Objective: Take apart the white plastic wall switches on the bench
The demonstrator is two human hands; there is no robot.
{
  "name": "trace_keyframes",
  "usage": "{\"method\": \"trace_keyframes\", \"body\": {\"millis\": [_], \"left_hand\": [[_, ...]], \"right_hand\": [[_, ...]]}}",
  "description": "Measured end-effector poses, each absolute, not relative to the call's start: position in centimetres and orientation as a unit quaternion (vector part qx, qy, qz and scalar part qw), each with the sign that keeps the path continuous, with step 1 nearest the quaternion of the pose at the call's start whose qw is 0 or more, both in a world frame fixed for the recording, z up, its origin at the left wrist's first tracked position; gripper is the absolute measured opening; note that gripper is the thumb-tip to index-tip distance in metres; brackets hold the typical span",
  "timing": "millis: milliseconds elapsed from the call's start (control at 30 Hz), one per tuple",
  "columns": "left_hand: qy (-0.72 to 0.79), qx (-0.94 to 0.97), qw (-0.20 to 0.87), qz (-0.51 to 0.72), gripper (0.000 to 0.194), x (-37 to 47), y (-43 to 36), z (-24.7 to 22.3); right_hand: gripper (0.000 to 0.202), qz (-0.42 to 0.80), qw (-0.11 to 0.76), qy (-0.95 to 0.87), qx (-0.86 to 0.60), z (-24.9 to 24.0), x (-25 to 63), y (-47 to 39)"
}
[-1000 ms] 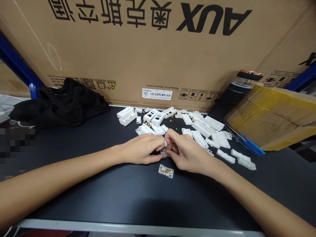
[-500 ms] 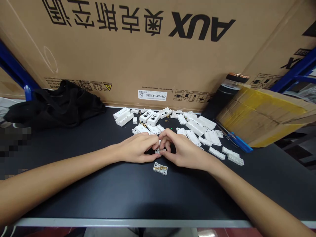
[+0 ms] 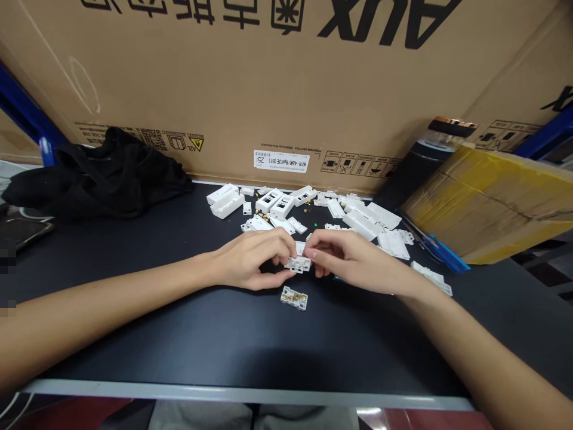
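Note:
My left hand (image 3: 259,257) pinches a small white plastic part (image 3: 299,264) between thumb and fingers at the middle of the table. From the other side, my right hand (image 3: 342,257) has its fingers bent at that part's right end; whether its fingertips grip anything is hard to make out. Just in front of both hands, a white base with brass-coloured metal pieces (image 3: 294,298) lies on the black table. Behind the hands are several white plastic housings and covers (image 3: 283,206), with small brass-coloured bits among them.
A black cloth bag (image 3: 102,179) lies at the back left, near a phone (image 3: 24,232). A dark bottle (image 3: 416,161), a taped cardboard piece (image 3: 492,203) and a blue tool (image 3: 447,255) are at the right. A large carton (image 3: 224,89) stands behind.
The view has shifted slightly. My hands have moved a little apart, and more of the white part between them shows. The base with brass-coloured pieces still lies on the table.

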State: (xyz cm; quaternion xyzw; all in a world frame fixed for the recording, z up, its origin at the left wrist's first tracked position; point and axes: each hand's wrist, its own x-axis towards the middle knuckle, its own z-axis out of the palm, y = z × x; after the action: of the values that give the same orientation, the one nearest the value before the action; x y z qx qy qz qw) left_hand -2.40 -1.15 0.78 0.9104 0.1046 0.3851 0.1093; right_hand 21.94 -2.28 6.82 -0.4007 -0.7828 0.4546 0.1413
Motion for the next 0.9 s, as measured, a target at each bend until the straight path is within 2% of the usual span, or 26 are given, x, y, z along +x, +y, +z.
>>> {"method": "trace_keyframes", "body": {"millis": [267,633,900], "left_hand": [[0.089,0.910,0.086,0.396,0.024,-2.6,-1.0,0.5],[0.095,0.912,0.091,0.388,0.025,-2.5,-1.0,0.5],[0.096,0.904,0.157,0.385,0.040,-2.8,-1.3,0.9]], "right_hand": [[0.039,0.580,0.120,-0.710,-0.381,7.6,21.2,-2.7],[0.035,0.581,0.118,-0.707,-0.385,7.9,21.2,-2.7],[0.037,0.554,0.111,-0.725,-0.394,7.7,21.4,-2.8]]}}
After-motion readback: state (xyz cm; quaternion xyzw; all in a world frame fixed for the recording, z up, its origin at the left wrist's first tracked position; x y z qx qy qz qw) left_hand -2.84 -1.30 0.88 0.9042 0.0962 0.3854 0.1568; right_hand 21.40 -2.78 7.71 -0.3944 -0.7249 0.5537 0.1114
